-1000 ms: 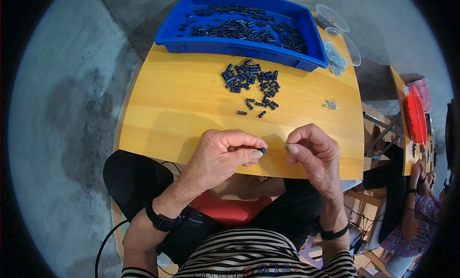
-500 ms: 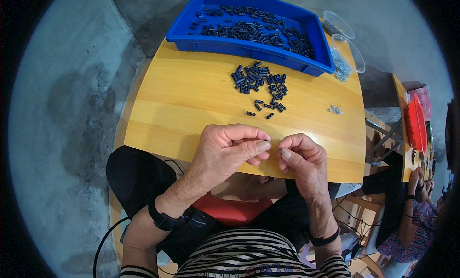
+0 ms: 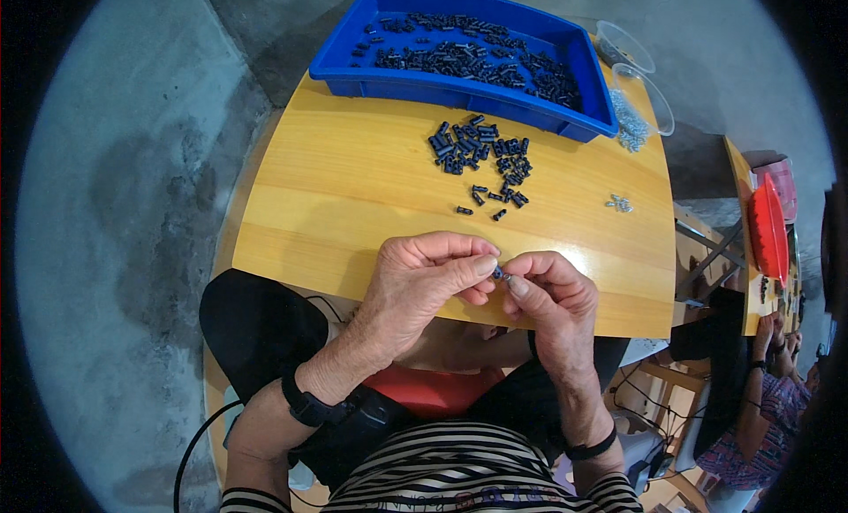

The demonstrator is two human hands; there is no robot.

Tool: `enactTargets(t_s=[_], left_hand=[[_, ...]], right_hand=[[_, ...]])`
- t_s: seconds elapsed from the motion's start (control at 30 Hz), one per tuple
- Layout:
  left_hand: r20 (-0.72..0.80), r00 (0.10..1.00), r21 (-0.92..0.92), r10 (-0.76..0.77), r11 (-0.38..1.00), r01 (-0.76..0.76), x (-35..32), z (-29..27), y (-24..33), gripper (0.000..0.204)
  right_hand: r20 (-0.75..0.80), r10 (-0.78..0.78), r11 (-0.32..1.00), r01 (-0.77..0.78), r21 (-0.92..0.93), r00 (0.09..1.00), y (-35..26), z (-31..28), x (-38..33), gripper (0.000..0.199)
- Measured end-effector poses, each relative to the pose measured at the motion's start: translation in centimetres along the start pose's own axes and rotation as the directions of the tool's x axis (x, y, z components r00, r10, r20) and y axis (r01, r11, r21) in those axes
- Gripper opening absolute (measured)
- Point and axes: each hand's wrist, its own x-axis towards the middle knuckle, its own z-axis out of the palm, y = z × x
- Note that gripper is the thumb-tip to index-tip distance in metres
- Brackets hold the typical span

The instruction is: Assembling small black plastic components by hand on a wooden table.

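Over the table's near edge, my left hand [image 3: 428,279] pinches a small black cylindrical part [image 3: 497,272] between thumb and forefinger, most of it hidden by the fingers. My right hand [image 3: 555,301] is closed in a pinch on a tiny silvery metal piece [image 3: 508,279]. That piece meets the end of the black part, or nearly so; its exact kind is too small to tell. Beyond my hands lies a loose pile of similar black parts [image 3: 468,144], a few of them scattered toward me. A little group of small metal pieces [image 3: 619,203] rests to the right.
A blue tray [image 3: 424,87] with many black parts stands at the table's far side. Beside it are two clear tubs, the nearer [image 3: 658,102] holding metal pieces. To the right, another person [image 3: 760,407] sits at a second table bearing a red basin [image 3: 768,230].
My right hand has shifted slightly left, bringing its fingertips up to those of my left hand. The black part and metal piece now show between them.
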Motion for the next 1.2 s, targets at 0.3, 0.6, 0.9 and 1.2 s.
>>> enactTargets(t_s=[0.3, 0.6, 0.9, 1.2], left_hand=[[-0.01, 0.998, -0.077, -0.064, 0.995, 0.063, -0.1, 0.0, -0.5, 0.021], [0.005, 1.0, 0.138, -0.008, 0.99, 0.008, -0.1, 0.1, -0.2, 0.018], [0.067, 0.998, 0.46, 0.015, 0.887, -0.044, 0.0, -0.2, 0.8, 0.012], [0.23, 0.966, 0.693, 0.12, 0.677, -0.249, -0.2, -0.6, 0.8, 0.012]], right_hand=[[-0.018, -0.059, 0.997, 0.058, -0.056, 0.998, 0.0, 0.5, -0.1, 0.015], [-0.021, -0.046, 0.997, 0.045, -0.063, 0.999, 0.0, 0.1, -0.1, 0.014], [0.079, 0.014, 0.969, 0.006, -0.249, 0.997, -1.2, -0.8, 0.0, 0.011], [0.223, 0.065, 0.959, 0.001, -0.285, 0.973, -1.2, -1.5, 0.6, 0.011]])
